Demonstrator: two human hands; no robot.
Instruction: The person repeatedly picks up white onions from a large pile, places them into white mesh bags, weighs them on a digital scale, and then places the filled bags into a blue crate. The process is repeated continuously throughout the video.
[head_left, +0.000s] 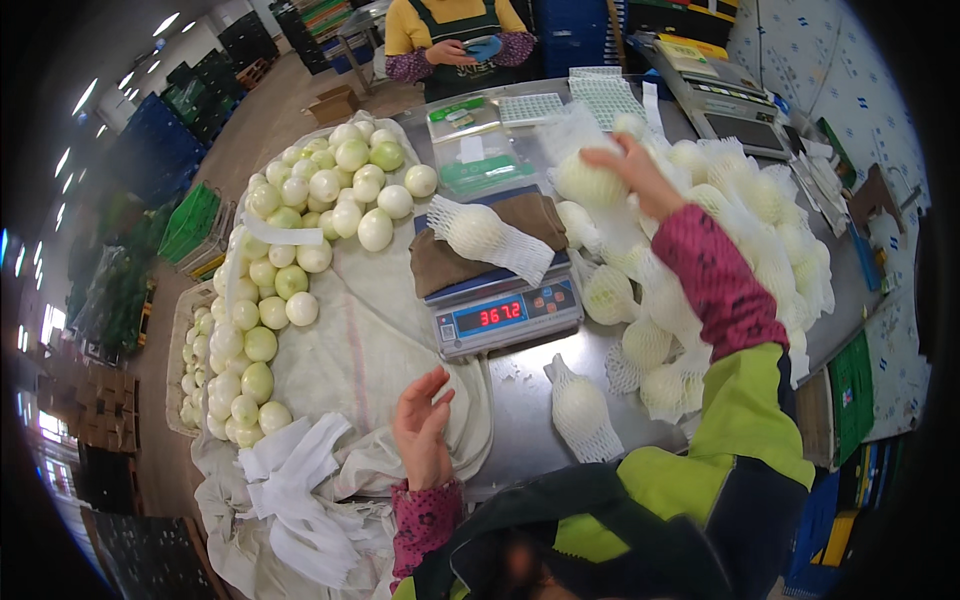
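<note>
My right hand (630, 172) is at a net-sleeved onion (589, 180) at the near side of a pile of onions in white foam nets (705, 202). Blur leaves its grip unclear. My left hand (425, 424) is empty, its fingers apart, above the edge of a pale woven sack (375, 322). Between and beyond the hands stands a digital scale (502, 315) with a lit red display. On its folded brown cloth (435, 262) lies one netted onion (480, 232). Another netted onion (583, 412) rests on the metal table, in front of the scale.
Bare peeled onions (300, 195) are heaped along the left side. White foam net sleeves (300, 495) lie at the near left. Behind the scale are clear plastic trays (476, 150) and label sheets (607, 97). A co-worker (457, 45) stands across the table. A second weighing machine (735, 112) is at the back right.
</note>
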